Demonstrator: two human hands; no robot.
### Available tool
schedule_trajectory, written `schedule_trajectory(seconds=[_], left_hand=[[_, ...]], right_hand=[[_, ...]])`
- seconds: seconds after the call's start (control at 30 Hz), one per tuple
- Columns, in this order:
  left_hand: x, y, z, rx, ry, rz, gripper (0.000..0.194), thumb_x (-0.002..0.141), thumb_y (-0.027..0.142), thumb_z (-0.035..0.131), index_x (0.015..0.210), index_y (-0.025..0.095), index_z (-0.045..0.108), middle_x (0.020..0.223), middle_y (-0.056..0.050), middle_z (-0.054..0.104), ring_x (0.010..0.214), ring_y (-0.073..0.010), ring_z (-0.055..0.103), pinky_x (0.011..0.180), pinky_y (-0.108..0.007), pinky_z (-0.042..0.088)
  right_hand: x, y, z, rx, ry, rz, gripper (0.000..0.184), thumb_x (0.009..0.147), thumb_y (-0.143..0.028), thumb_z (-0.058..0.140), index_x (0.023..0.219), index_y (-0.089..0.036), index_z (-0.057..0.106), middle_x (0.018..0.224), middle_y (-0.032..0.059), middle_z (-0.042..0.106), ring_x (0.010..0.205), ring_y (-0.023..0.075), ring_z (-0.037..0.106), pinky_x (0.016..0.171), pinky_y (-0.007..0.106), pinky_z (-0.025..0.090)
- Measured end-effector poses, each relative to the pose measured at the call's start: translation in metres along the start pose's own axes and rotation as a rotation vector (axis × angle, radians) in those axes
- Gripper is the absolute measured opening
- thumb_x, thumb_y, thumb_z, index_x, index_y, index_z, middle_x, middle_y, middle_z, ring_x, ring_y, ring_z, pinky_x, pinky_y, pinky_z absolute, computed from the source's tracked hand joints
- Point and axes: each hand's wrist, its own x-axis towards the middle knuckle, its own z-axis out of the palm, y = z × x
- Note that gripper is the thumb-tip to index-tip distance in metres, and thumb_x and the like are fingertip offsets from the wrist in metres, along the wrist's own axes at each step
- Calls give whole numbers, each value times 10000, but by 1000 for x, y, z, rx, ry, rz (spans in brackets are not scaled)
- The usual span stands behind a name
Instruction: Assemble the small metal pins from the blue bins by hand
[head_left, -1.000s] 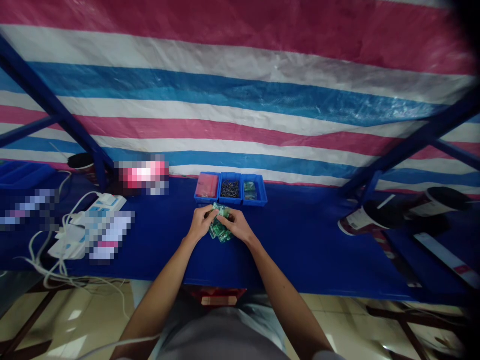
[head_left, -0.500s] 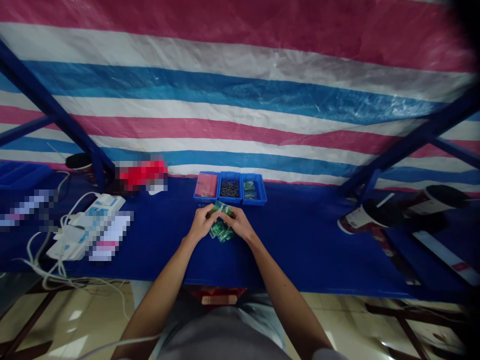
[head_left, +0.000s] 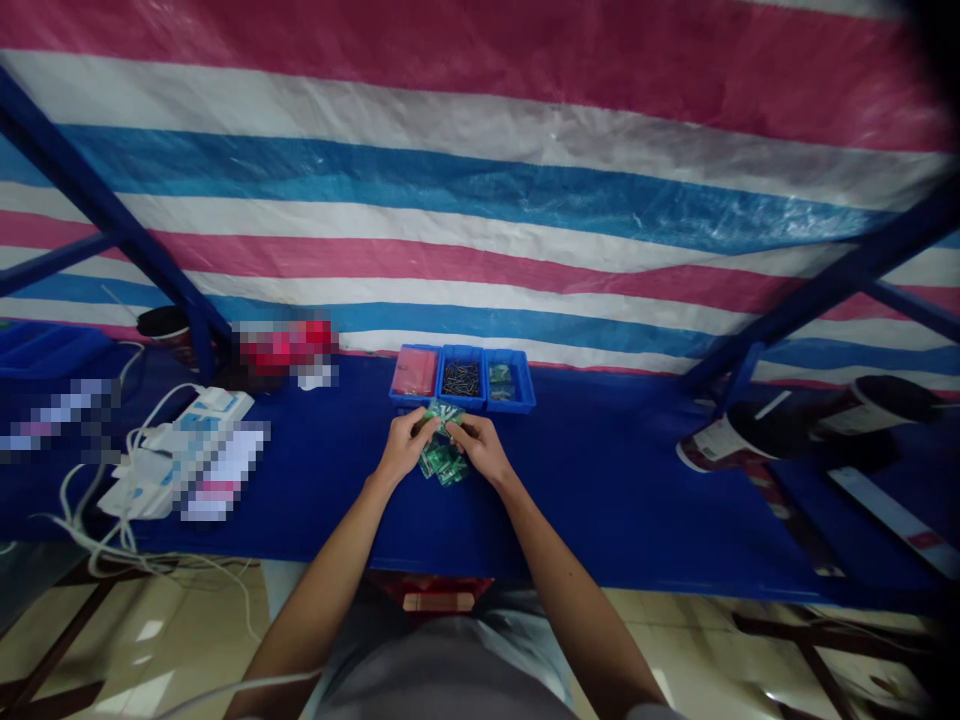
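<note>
My left hand (head_left: 403, 445) is closed with thumb and fingers pinching the left side of a small green packet (head_left: 444, 411). At its right side, my right hand (head_left: 484, 447) pinches the same packet. Just beneath and nearer to me, a loose pile of green packets (head_left: 444, 466) lies on the blue table. Beyond my hands stand three small blue bins in a row. Pink sheets or bags (head_left: 415, 371) fill the left one, dark screws or nails (head_left: 460, 379) the middle one, and a few greenish packets (head_left: 500, 375) the right one.
On the left lie a white power strip (head_left: 180, 450) with tangled cables and a blurred paper. Cups (head_left: 712, 445) and a flat pale box (head_left: 892, 520) are at the right. Blue frame bars rise on both sides before a striped sheet (head_left: 480, 230).
The packet between my hands has shifted slightly, and its face now shows more between my thumbs. My right fingers have moved a little. The whole view has shifted slightly.
</note>
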Motion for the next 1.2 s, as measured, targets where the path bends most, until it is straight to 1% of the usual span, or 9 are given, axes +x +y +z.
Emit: schedule_trajectory(seconds=[0.1,0.23,0.33,0.57,0.7,0.8,0.9,1.07,1.2], left_hand=[[0,1,0,-23,-26,-13,398,932,464,571,683,155,544,586,21,553,538,-111,469,546,-227,325],[-1,1,-1,10,-9,6,401,934,446,574,662,151,568,575,16,552,522,-110,458,537,-230,316],[0,1,-1,43,8,24,412,942,437,561,639,159,540,556,21,541,511,-112,468,546,-232,332],[0,-1,0,54,36,19,425,949,429,555,626,169,462,521,42,475,498,-101,447,541,-224,329],[0,-3,0,4,-20,1,445,965,457,516,639,154,512,531,31,499,503,-102,453,542,-224,331],[-1,-2,1,21,-66,-3,481,942,467,552,588,144,519,512,26,495,493,-97,442,537,-227,321],[-1,1,1,61,-73,18,497,944,446,553,552,141,524,509,20,501,499,-98,448,547,-229,327],[-1,4,-1,67,-73,40,536,967,432,515,519,138,543,497,8,519,497,-104,456,557,-235,337],[0,2,-1,36,-92,28,548,978,437,499,529,133,580,500,3,535,488,-107,463,560,-240,343]], right_hand=[[0,-2,0,28,12,-10,422,908,-528,595,694,-164,593,568,-24,497,504,106,435,508,236,327],[0,-4,1,45,1,-16,407,908,-531,599,735,-162,603,591,-25,505,509,103,437,506,233,329],[-1,-7,2,48,0,-9,398,900,-541,613,762,-168,599,600,-29,512,521,107,450,516,232,344],[1,-5,1,67,99,-30,392,912,-499,623,700,-177,551,564,-33,496,506,105,445,532,241,344],[1,-3,4,109,64,-25,405,906,-496,635,675,-178,539,543,-38,496,481,97,435,516,239,337],[2,-3,6,146,76,0,419,902,-522,628,677,-181,537,544,-38,512,452,92,433,488,238,333],[3,-3,5,160,76,18,425,897,-544,625,687,-182,547,553,-36,523,447,92,443,477,239,336],[3,-4,1,178,1,21,391,883,-532,647,728,-178,586,577,-32,533,469,100,465,481,239,344],[3,-1,-1,159,-36,32,392,872,-517,668,700,-174,588,551,-31,526,469,103,461,486,241,342]])
